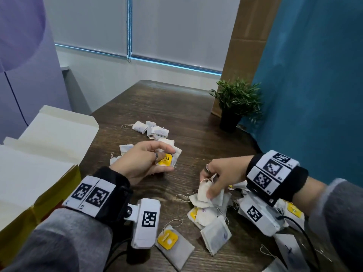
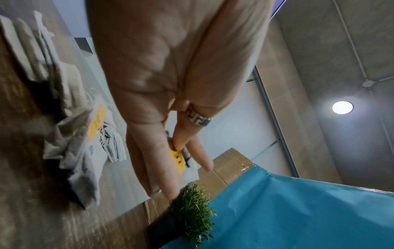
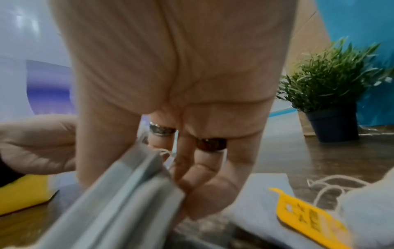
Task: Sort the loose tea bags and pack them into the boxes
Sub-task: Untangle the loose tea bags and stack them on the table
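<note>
Sorting tea bags on desk [image 1: 196,107].
Open box [image 1: 39,154] at left; pile [image 1: 211,214] near front; left hand [image 1: 144,162] clamped on yellow-tagged bags [image 1: 169,159], right hand [image 1: 220,176] pinching plain bags [image 1: 204,191] above pile.

Bare bench [image 1: 176,99] lies open beyond the far tea bags [image 1: 151,129]. The plant [image 1: 234,104] blocks the right edge, the open box [image 1: 45,154] the left; loose bags [image 1: 211,216] crowd the near side.
</note>
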The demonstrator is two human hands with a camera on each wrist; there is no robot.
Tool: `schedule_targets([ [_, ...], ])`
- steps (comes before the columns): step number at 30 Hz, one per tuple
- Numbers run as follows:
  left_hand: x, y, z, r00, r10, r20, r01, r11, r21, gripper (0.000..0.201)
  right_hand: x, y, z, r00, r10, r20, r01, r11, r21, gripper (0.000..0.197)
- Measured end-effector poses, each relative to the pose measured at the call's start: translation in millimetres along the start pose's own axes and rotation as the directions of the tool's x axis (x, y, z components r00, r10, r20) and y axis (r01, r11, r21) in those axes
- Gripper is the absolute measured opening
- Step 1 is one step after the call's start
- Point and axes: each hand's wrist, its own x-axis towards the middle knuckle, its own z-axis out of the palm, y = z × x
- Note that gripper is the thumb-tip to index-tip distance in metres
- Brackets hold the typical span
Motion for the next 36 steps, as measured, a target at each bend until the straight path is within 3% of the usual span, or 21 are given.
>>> schedule_targets([
  [4,2,0,0,0.999,-0.046,-0.006,0.047,0.997,0.056,0.032,-9,-2,-9,0.976,-0.064,-0.206,0.073,0.997,0.033,0.012],
  [9,-3,1,4,0.991,-0.055,0.119,0.045,0.995,0.085,0.012,-21,-7,-26,0.837,-0.183,-0.516,0.328,0.922,0.206,0.013],
  [11,-7,3,7,0.982,-0.04,0.183,0.03,0.998,0.055,0.032,-19,-7,-25,0.798,-0.176,-0.576,0.388,0.882,0.269,0.013],
  [13,-7,3,8,0.976,-0.029,0.215,0.015,0.998,0.069,0.042,-16,-5,-20,0.797,-0.138,-0.588,0.413,0.835,0.364,0.013],
  [16,-8,1,10,0.985,0.004,0.17,-0.027,0.991,0.13,0.023,-12,-4,-9,0.85,-0.098,-0.518,0.449,0.651,0.613,0.016],
  [19,-7,0,11,0.993,0.022,0.12,-0.039,0.989,0.142,0.009,-11,-1,-3,0.872,-0.092,-0.48,0.459,0.494,0.738,0.023],
  [22,-4,-1,9,0.994,0.025,0.107,-0.039,0.991,0.126,0.028,-17,4,-6,0.871,-0.048,-0.49,0.466,0.399,0.79,0.034],
  [24,-3,-1,9,0.996,0.013,0.094,-0.025,0.991,0.131,0.028,-19,3,-7,0.874,-0.053,-0.482,0.468,0.356,0.809,0.027],
  [26,-3,-1,11,0.995,0.006,0.095,-0.017,0.992,0.123,0.022,-18,-2,-5,0.89,-0.087,-0.449,0.446,0.375,0.812,0.024],
  [30,-4,-2,17,0.993,0.008,0.119,-0.014,0.999,0.051,0.022,-9,-16,3,0.888,-0.045,-0.457,0.39,0.598,0.7,0.018],
  [34,-3,-4,16,0.996,0.053,0.066,-0.057,0.996,0.065,0.021,-18,-5,-5,0.834,0.081,-0.546,0.41,0.571,0.711,0.024],
  [36,-3,-4,15,0.996,0.064,0.055,-0.067,0.996,0.063,0.025,-25,9,-9,0.869,0.094,-0.486,0.361,0.55,0.753,0.029],
])
